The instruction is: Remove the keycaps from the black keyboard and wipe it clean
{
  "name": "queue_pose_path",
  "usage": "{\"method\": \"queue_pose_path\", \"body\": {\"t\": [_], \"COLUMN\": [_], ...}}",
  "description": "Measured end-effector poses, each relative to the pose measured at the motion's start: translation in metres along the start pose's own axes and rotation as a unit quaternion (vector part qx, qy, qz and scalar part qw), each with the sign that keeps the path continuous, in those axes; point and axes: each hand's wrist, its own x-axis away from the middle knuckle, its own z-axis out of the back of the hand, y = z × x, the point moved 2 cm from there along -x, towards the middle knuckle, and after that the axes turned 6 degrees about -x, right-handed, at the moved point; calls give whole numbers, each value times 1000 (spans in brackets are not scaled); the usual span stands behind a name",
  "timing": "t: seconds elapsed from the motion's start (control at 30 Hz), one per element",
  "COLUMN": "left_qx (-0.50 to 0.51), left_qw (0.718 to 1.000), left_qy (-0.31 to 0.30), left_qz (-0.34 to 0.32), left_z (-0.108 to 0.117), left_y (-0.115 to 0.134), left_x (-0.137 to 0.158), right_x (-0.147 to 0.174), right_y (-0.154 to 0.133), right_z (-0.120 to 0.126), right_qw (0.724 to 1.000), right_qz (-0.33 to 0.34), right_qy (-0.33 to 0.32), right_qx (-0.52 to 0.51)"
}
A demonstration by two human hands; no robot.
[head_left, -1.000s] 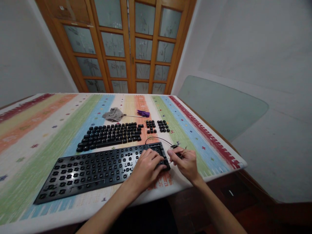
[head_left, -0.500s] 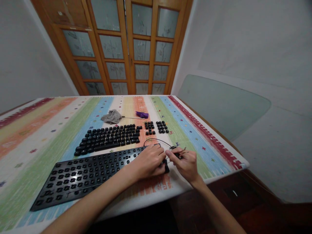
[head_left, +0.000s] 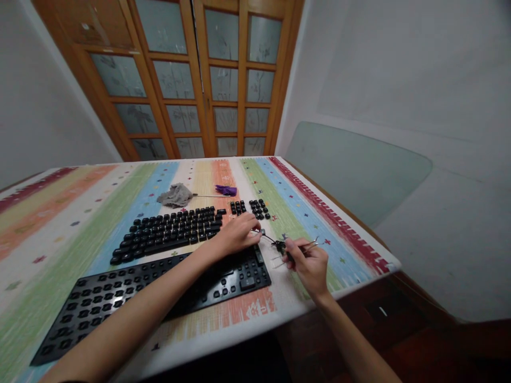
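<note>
My left hand (head_left: 241, 232) is closed over the far right part of the black keyboard (head_left: 159, 284), its fingertips pinched on a small dark piece that looks like a keycap (head_left: 262, 232). Many switches on the keyboard are bare; several keycaps remain at its near right. My right hand (head_left: 309, 263) is wrapped round a wire keycap puller (head_left: 290, 251), just right of the keyboard, with thin wire ends showing on both sides. Beside it lies the bunched black cable (head_left: 278, 244). Behind the keyboard, the removed keycaps (head_left: 171, 230) stand in rows.
Farther back lie a grey cloth (head_left: 175, 196), a thin rod (head_left: 209, 196) and a purple item (head_left: 226, 190), perhaps a glove. A striped cloth (head_left: 99, 213) covers the table, whose right edge slopes away near my right hand.
My left hand has lifted from the keyboard's right end and moved away from me, uncovering keys there. My right hand has shifted slightly right, apart from the left. The view has turned slightly.
</note>
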Motion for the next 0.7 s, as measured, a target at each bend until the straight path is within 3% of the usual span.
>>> {"method": "queue_pose_path", "body": {"t": [0.3, 0.7], "left_qx": [-58, -75], "left_qw": [995, 990], "left_qy": [-31, -47], "left_qz": [81, 114], "left_z": [-43, -49], "left_y": [-30, -35], "left_x": [-31, -31], "right_x": [3, 6], "right_y": [1, 6], "right_z": [15, 22], "right_qw": [1000, 1000], "right_qz": [6, -8], "right_qy": [-2, 0], "right_qx": [11, -7]}}
